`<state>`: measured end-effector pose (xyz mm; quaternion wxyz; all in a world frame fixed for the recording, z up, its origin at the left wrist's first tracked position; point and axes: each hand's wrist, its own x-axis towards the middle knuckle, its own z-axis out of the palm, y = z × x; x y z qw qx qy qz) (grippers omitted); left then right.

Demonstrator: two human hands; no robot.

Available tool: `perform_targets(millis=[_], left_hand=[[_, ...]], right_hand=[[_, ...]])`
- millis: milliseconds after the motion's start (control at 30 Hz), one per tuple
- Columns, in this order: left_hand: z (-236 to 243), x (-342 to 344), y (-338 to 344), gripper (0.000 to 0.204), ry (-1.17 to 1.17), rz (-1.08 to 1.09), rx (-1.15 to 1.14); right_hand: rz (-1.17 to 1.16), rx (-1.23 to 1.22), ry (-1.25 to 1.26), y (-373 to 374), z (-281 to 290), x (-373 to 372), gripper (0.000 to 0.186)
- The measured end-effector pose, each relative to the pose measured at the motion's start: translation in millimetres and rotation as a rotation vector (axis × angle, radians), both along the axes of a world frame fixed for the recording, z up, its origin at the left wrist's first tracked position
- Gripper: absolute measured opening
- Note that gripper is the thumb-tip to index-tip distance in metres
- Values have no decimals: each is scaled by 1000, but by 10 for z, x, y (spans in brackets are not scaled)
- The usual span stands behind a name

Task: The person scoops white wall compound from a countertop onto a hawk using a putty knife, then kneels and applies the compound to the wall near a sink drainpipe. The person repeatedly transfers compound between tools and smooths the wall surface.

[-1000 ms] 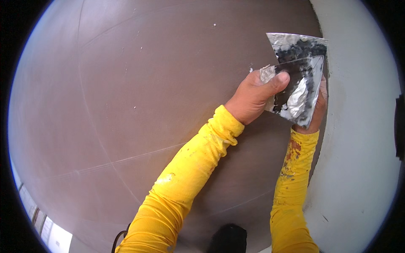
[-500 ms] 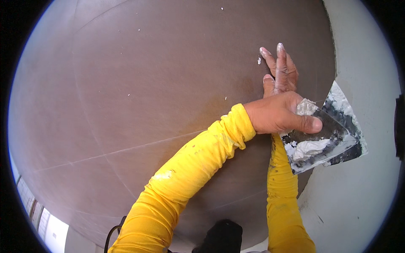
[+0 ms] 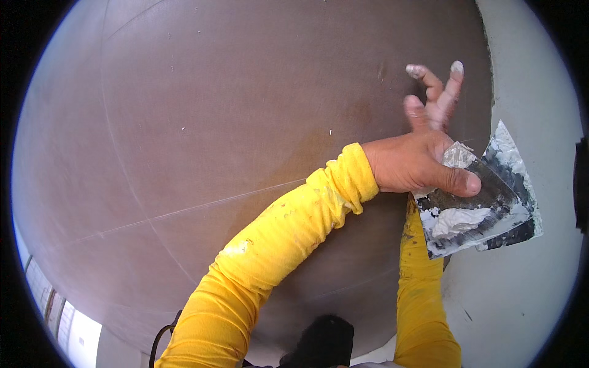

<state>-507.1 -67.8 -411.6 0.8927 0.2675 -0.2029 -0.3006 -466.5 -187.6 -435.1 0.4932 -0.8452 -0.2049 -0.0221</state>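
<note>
My left hand (image 3: 423, 162) reaches across to the right, its thumb pressed on two flat putty-knife blades. White putty coats the dark front blade (image 3: 500, 193) and sits in a lump (image 3: 459, 221) on its lower part. The rear blade (image 3: 515, 165) sticks out to the right, smeared white along its edge. Beyond the left hand, my right hand (image 3: 437, 104) is partly hidden. Its visible fingers are apart and slightly blurred, with white-coated tips, over the brown surface (image 3: 245, 110). Nothing shows between those fingers.
A pale grey wall-like surface (image 3: 521, 294) borders the brown one on the right. Thin light lines and a few white crumbs (image 3: 330, 132) mark the brown surface. A black object (image 3: 322, 343) shows at the bottom.
My right hand has shifted right, and its fingers have spread wider. A white bit beside its fingertips no longer shows there. The left hand and blades have moved slightly right.
</note>
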Motion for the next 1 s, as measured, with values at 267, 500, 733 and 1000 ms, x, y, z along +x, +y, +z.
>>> perform_targets(millis=[267, 500, 733, 1000], left_hand=[[-45, -31, -49, 45, 31, -77, -133], [-62, -19, -80, 48, 158, 18, -301], [-211, 42, 245, 37, 329, 344, -390], [-572, 443, 618, 34, 439, 268, -206]], right_hand=[[334, -470, -479, 345, -74, 13, 129], [-88, -390, -496, -271, -142, -214, 98], [-434, 68, -15, -630, 271, -481, 71], [-302, 360, 86, -78, 461, -200, 94]])
